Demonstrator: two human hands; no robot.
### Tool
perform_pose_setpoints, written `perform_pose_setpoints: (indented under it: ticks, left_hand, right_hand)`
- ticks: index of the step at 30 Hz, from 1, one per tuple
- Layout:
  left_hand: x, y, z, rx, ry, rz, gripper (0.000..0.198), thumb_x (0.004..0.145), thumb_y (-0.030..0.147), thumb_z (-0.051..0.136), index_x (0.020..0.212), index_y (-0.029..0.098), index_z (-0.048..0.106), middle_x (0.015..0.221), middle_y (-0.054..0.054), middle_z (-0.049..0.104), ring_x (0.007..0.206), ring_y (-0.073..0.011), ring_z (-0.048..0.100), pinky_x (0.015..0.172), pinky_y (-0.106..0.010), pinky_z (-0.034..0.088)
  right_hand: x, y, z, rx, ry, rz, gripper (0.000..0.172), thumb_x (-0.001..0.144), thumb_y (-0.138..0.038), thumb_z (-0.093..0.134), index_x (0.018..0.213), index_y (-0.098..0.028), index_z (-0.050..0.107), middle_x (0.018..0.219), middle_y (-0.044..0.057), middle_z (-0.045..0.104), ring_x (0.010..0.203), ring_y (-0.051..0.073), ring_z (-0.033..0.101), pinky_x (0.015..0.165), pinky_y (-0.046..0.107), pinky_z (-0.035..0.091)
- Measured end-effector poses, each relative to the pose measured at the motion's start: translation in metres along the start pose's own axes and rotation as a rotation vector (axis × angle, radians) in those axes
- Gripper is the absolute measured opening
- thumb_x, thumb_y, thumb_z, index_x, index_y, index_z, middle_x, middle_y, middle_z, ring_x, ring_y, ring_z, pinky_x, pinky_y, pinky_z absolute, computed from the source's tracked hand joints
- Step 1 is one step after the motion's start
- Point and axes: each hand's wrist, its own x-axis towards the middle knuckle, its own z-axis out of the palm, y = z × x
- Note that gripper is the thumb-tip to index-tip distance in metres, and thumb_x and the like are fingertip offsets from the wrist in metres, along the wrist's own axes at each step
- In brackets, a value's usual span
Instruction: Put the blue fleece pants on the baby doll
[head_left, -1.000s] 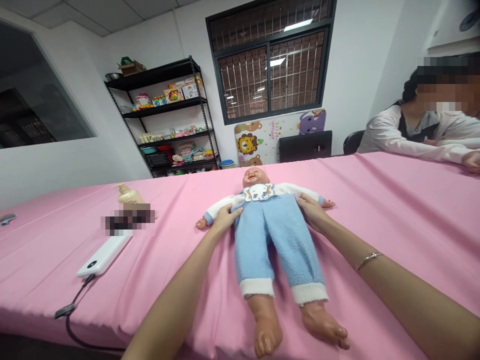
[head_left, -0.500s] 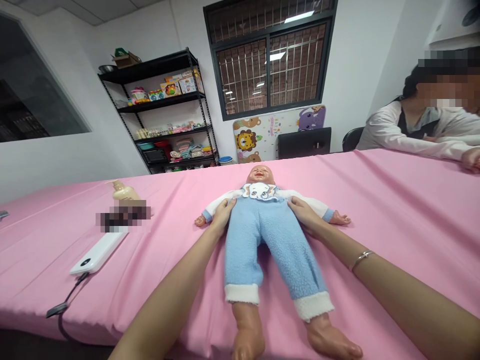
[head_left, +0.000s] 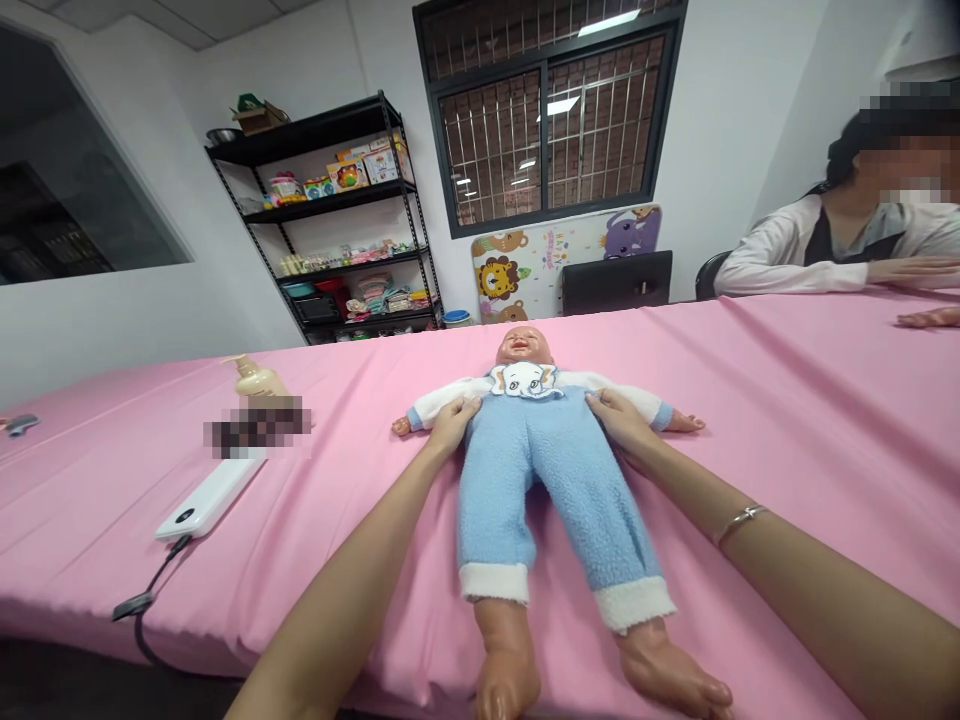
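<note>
Left hand (head_left: 452, 424) and right hand (head_left: 619, 420) are partly closed, each gripping the trousers (head_left: 491, 470) at one side of the waist. Doll (head_left: 523, 347) lies face-up on the sheet (head_left: 337, 440).

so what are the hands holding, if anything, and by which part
The pants, by the waist: left hand at one side, right hand at the other. How tight the grip is can't be told.

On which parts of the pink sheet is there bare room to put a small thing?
The pink sheet is bare between the white device and left forearm, and from the right forearm to the other person's hand. Crowded: the doll's waist, between left hand and right hand.
</note>
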Motion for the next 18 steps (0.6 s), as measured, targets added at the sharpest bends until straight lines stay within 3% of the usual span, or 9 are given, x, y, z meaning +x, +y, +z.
perform_pose_setpoints:
  ticks: [7,12,18]
  left_hand:
    - [-0.002,0.002,0.000,-0.039,0.003,-0.030,0.037,0.065,0.050,0.072,0.073,0.014,0.066,0.073,-0.003,0.063,0.076,-0.0193,0.055,0.078,-0.032,0.042]
    - [-0.003,0.003,0.003,-0.295,-0.009,-0.069,0.034,0.066,0.040,0.072,0.090,0.016,0.070,0.101,-0.006,0.068,0.105,-0.0246,0.057,0.102,-0.036,0.036]
    - [-0.012,0.011,0.013,-0.567,-0.019,-0.195,0.030,0.065,0.037,0.068,0.087,0.016,0.070,0.101,-0.006,0.070,0.112,-0.0294,0.055,0.108,-0.039,0.032]
  right_hand:
    - [0.004,0.004,-0.002,-0.074,0.010,-0.049,0.054,0.060,-0.068,0.059,0.072,-0.017,0.045,0.066,-0.003,0.044,0.063,0.008,0.038,0.057,0.022,0.030]
    - [0.004,0.010,0.000,0.147,0.055,0.035,0.046,0.061,-0.058,0.065,0.073,-0.018,0.046,0.065,-0.004,0.046,0.060,0.007,0.039,0.056,0.021,0.033]
    - [0.005,0.010,0.003,0.327,0.034,0.094,0.033,0.066,-0.047,0.066,0.083,-0.020,0.056,0.080,-0.001,0.061,0.070,0.011,0.054,0.065,0.023,0.045]
